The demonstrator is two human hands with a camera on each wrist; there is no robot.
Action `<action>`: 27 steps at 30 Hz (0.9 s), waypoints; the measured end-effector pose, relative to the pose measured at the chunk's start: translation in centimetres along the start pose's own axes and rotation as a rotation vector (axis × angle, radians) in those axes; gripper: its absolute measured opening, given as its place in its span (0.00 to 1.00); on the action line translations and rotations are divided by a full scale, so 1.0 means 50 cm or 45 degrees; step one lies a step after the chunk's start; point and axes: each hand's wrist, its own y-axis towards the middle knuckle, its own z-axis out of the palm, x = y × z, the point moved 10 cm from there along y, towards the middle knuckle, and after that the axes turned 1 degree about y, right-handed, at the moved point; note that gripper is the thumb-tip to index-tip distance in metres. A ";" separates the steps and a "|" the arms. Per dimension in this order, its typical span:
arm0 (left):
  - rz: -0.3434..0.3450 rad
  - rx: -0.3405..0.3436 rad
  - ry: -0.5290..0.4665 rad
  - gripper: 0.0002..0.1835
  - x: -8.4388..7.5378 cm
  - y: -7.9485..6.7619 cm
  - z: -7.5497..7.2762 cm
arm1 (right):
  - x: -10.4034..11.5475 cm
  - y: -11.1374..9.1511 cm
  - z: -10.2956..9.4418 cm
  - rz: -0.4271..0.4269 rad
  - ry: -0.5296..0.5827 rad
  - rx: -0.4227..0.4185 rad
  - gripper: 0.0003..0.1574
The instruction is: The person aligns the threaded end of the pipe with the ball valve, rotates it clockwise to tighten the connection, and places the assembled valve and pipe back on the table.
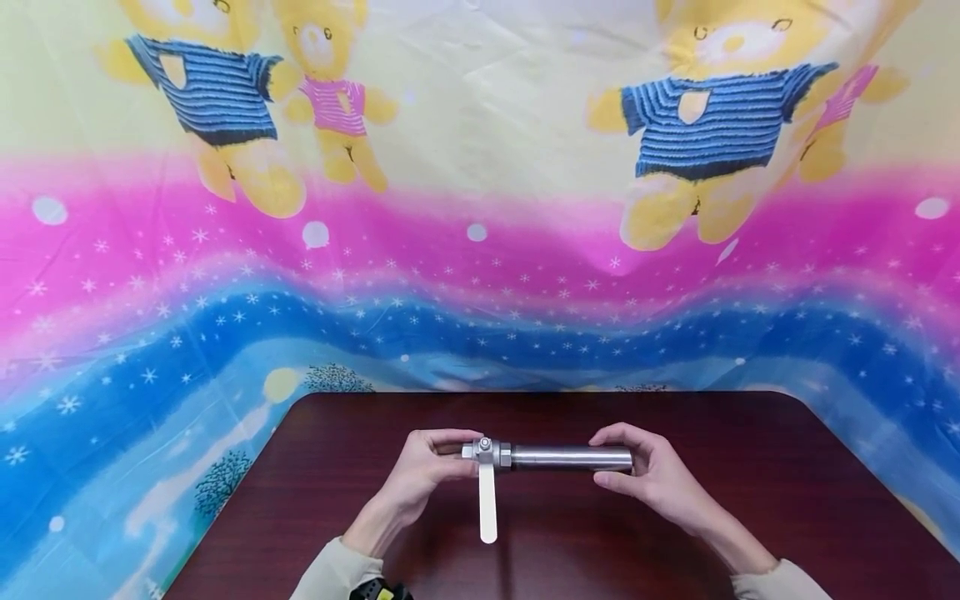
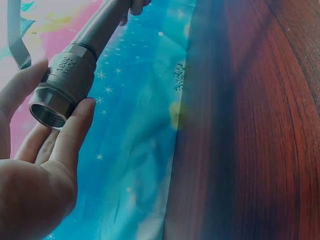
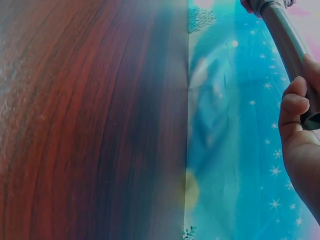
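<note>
A metal ball valve [image 1: 485, 452] with a long flat lever handle [image 1: 488, 504] is joined to a smooth steel pipe [image 1: 570, 457], and both hands hold the assembly level above the table. My left hand [image 1: 420, 468] grips the valve body at its left end, thumb on one side and fingers on the other. In the left wrist view, the valve's threaded open end [image 2: 48, 116] faces the palm, and raised lettering shows on its body. My right hand [image 1: 652, 471] pinches the pipe near its free end. The lever points toward the person, square to the pipe.
Below the hands is a dark red wood-grain table [image 1: 337, 433] with rounded far corners. A cloth [image 1: 480, 275] printed with bears and snowflakes hangs behind it and along both sides. A black strap-like device [image 1: 381, 590] is at the left wrist.
</note>
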 end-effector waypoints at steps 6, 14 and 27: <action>-0.001 0.000 -0.029 0.26 0.000 0.002 0.000 | -0.016 0.001 -0.010 0.139 -0.085 -0.054 0.17; -0.005 0.003 -0.002 0.26 0.000 -0.001 0.001 | 0.002 -0.001 0.000 0.007 -0.009 -0.005 0.24; -0.014 -0.007 -0.028 0.26 0.003 -0.001 0.000 | -0.013 0.000 -0.002 0.072 0.022 0.016 0.27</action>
